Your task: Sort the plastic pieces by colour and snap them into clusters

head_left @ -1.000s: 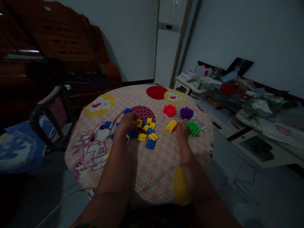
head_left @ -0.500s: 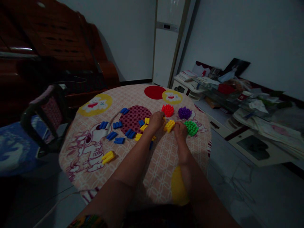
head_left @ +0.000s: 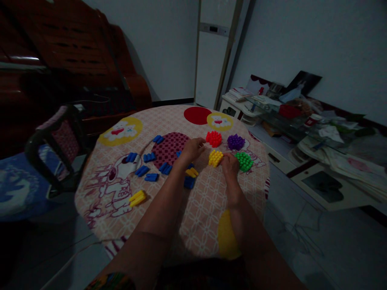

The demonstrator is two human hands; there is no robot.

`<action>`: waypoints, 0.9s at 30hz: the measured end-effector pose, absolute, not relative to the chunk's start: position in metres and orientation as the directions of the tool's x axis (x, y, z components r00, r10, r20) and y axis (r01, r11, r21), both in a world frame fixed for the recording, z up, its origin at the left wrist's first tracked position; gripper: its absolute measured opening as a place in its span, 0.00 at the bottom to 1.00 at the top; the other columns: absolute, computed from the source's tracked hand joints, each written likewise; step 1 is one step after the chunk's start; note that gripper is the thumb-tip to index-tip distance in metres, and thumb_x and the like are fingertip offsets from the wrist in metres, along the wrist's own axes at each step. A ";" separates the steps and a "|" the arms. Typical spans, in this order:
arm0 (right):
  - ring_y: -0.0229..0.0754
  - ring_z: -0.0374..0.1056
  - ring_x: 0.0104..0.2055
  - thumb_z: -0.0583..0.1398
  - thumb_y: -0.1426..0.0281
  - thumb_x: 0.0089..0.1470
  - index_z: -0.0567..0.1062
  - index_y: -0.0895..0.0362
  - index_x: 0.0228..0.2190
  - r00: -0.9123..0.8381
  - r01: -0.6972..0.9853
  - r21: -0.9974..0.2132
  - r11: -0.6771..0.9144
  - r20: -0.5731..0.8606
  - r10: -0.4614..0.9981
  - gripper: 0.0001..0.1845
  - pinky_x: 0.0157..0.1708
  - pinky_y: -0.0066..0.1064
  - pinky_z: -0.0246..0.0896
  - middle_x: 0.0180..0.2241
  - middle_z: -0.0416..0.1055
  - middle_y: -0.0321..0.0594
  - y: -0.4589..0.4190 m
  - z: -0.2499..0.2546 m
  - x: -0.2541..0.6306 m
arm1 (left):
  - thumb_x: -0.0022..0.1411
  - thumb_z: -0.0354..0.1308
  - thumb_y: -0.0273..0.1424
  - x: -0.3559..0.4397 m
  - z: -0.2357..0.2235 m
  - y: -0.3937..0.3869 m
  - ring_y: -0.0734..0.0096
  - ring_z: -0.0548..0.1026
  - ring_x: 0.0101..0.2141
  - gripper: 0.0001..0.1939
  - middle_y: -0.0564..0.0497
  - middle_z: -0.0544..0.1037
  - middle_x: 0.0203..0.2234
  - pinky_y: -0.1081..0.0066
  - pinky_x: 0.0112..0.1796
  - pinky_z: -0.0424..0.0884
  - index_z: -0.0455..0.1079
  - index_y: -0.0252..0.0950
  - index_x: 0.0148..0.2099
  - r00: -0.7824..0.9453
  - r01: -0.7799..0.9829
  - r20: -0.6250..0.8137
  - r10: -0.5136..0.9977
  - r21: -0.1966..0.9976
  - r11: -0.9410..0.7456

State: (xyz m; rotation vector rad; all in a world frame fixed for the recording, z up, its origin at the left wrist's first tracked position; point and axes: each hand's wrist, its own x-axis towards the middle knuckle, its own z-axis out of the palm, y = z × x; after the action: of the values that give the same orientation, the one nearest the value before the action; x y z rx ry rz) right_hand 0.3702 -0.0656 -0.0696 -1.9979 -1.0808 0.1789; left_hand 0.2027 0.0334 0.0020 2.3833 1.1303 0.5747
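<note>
Left hand [head_left: 192,150]: fingers parted, nothing visible held. Right hand [head_left: 230,164] against yellow knobbed plastic cluster [head_left: 215,159], grip unclear; brace lightly, keep pieces flush.

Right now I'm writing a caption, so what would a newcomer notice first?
The red cluster, purple cluster, yellow cluster and green cluster stand out, grouped on the right of the patterned tablecloth. The right hand is at the yellow cluster, the left hand near the red one. Loose blue pieces lie scattered to the left.

Four clusters [head_left: 214,139], eight-plus blue blocks [head_left: 151,177]
</note>
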 end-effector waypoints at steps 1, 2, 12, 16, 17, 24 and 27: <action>0.44 0.68 0.34 0.47 0.69 0.55 0.80 0.58 0.39 0.619 0.623 -0.732 -0.277 0.244 0.747 0.22 0.35 0.31 0.58 0.30 0.76 0.41 -0.065 -0.070 0.370 | 0.62 0.56 0.27 0.190 0.010 0.037 0.65 0.78 0.41 0.18 0.44 0.82 0.42 0.70 0.44 0.71 0.74 0.32 0.53 0.557 0.641 0.164 0.814 0.537 -0.548; 0.44 0.68 0.34 0.47 0.69 0.55 0.80 0.58 0.39 0.621 0.619 -0.735 -0.276 0.242 0.746 0.22 0.35 0.31 0.58 0.30 0.76 0.41 -0.065 -0.071 0.370 | 0.62 0.57 0.27 0.177 0.018 0.040 0.65 0.78 0.40 0.16 0.46 0.82 0.40 0.71 0.42 0.71 0.75 0.33 0.51 0.555 0.669 0.143 0.820 0.509 -0.542; 0.43 0.68 0.34 0.47 0.69 0.56 0.80 0.58 0.38 0.607 0.640 -0.722 -0.263 0.266 0.749 0.23 0.37 0.31 0.58 0.29 0.76 0.42 -0.065 -0.069 0.370 | 0.52 0.64 0.28 0.111 0.012 0.005 0.62 0.76 0.36 0.12 0.47 0.81 0.35 0.69 0.34 0.65 0.77 0.36 0.41 0.657 0.753 -0.191 0.729 0.213 -0.622; 0.43 0.68 0.34 0.47 0.68 0.56 0.80 0.59 0.39 0.596 0.643 -0.725 -0.246 0.272 0.756 0.23 0.36 0.31 0.58 0.30 0.76 0.42 -0.066 -0.068 0.370 | 0.57 0.61 0.33 0.109 -0.007 -0.009 0.54 0.77 0.40 0.14 0.40 0.80 0.41 0.65 0.35 0.65 0.77 0.35 0.45 0.643 0.765 -0.165 0.748 0.167 -0.622; 0.43 0.68 0.34 0.47 0.68 0.56 0.80 0.59 0.39 0.598 0.640 -0.727 -0.249 0.268 0.755 0.23 0.36 0.31 0.58 0.30 0.76 0.42 -0.066 -0.068 0.370 | 0.57 0.61 0.34 0.107 -0.009 -0.010 0.54 0.77 0.40 0.13 0.40 0.80 0.41 0.65 0.34 0.65 0.77 0.34 0.44 0.644 0.765 -0.153 0.750 0.163 -0.623; 0.44 0.69 0.36 0.47 0.69 0.56 0.80 0.58 0.40 0.620 0.619 -0.733 -0.281 0.237 0.748 0.23 0.36 0.31 0.59 0.33 0.77 0.43 -0.067 -0.067 0.368 | 0.52 0.64 0.34 0.113 0.013 0.003 0.62 0.75 0.32 0.11 0.46 0.78 0.32 0.68 0.32 0.64 0.74 0.35 0.39 0.598 0.751 0.039 0.801 0.323 -0.577; 0.44 0.69 0.35 0.47 0.69 0.56 0.80 0.58 0.40 0.621 0.624 -0.730 -0.279 0.246 0.744 0.23 0.37 0.31 0.59 0.32 0.77 0.42 -0.067 -0.067 0.368 | 0.53 0.65 0.34 0.139 0.015 0.011 0.64 0.76 0.34 0.14 0.47 0.79 0.33 0.70 0.34 0.67 0.73 0.35 0.41 0.596 0.639 0.162 0.786 0.496 -0.588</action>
State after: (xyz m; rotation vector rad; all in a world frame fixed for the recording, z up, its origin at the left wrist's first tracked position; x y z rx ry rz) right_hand 0.3683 -0.0666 -0.0667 -1.9968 -1.0766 0.1801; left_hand 0.1389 0.0107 0.0149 2.4392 1.1450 0.5202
